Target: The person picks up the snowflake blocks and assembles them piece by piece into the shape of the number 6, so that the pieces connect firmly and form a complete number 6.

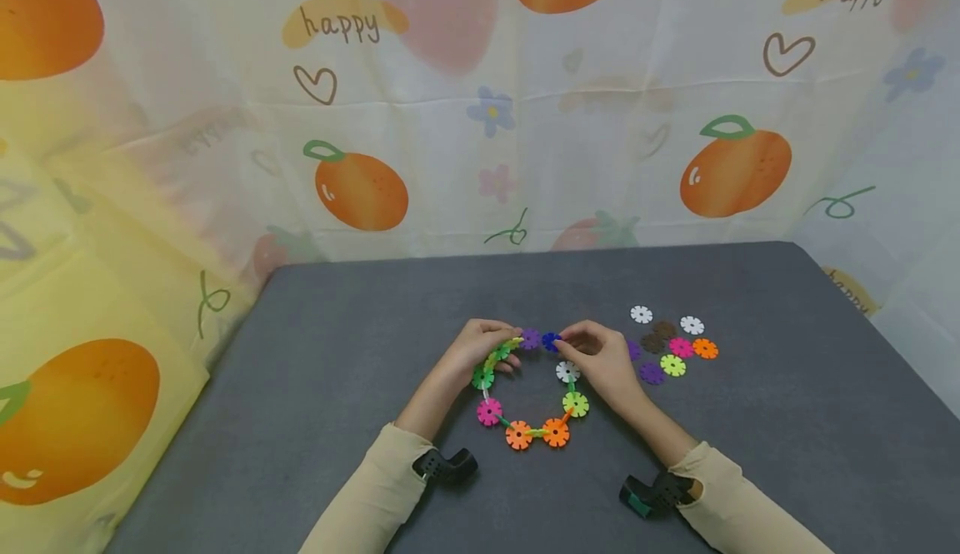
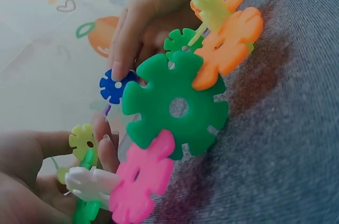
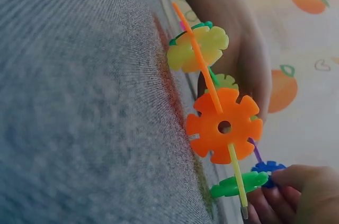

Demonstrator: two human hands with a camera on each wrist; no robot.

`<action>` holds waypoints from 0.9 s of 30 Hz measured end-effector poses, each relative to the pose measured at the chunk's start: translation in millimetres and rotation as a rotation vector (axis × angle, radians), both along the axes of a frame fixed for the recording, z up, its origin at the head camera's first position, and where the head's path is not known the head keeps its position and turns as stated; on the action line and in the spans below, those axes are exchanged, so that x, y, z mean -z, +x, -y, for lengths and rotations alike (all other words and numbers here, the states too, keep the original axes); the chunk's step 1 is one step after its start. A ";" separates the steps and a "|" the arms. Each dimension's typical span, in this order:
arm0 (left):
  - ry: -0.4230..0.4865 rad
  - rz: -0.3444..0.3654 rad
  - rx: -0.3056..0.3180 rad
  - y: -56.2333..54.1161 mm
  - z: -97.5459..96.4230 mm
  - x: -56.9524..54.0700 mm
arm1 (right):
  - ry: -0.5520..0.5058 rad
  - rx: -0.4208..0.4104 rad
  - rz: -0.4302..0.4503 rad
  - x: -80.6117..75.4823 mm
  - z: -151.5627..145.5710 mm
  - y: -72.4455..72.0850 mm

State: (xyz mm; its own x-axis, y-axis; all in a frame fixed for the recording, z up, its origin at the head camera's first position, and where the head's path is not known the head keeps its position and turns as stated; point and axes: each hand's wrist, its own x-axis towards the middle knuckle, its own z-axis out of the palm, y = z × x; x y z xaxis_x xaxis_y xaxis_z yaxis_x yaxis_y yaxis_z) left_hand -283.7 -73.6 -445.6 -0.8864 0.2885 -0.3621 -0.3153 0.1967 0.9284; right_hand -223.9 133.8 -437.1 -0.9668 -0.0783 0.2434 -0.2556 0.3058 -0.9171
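Observation:
A chain of colourful plastic snowflake discs curves into a ring over the table between the two hands. My left hand [image 1: 480, 347] grips its upper left part, fingers around a few yellow and green discs [image 1: 501, 352]. Beside those fingertips is a purple disc [image 1: 530, 338], and next to it a blue disc [image 1: 551, 341], pinched between thumb and fingers of my right hand [image 1: 602, 360]. Just below the blue disc is a white disc [image 1: 567, 371]. Orange discs [image 1: 556, 432] form the near side, and a pink disc [image 1: 489, 411] the left. A large green disc [image 2: 180, 107] hides part of the right hand in the left wrist view.
Loose discs lie right of the right hand: white [image 1: 692, 325], brown [image 1: 663, 331], pink [image 1: 681, 346], orange [image 1: 705, 348], yellow-green [image 1: 672, 365] and purple [image 1: 652, 372]. The dark grey table [image 1: 360, 312] ends at a fruit-printed curtain [image 1: 442, 171].

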 end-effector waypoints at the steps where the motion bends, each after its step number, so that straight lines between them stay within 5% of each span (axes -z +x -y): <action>1: 0.000 0.001 -0.003 0.2 0.0 -0.3 | 0.002 -0.007 0.003 -0.9 0.2 0.6; 11: 0.028 -0.010 0.017 3.8 -0.8 -3.1 | 0.068 -0.053 -0.072 0.9 2.9 2.4; 16: 0.061 -0.017 0.032 5.3 -4.1 -1.9 | 0.052 -0.062 -0.129 20.2 -0.2 -7.5; 27: 0.026 -0.022 -0.026 6.5 -10.2 -1.7 | 0.066 -0.070 -0.229 31.9 -2.4 -15.5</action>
State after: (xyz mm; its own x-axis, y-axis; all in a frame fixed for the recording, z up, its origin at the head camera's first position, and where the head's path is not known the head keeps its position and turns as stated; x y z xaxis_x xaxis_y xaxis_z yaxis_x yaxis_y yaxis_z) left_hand -277.2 -63.4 -443.9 -0.9013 0.2744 -0.3352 -0.2995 0.1642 0.9399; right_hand -239.4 136.3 -469.0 -0.8787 -0.1666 0.4474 -0.4771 0.3376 -0.8114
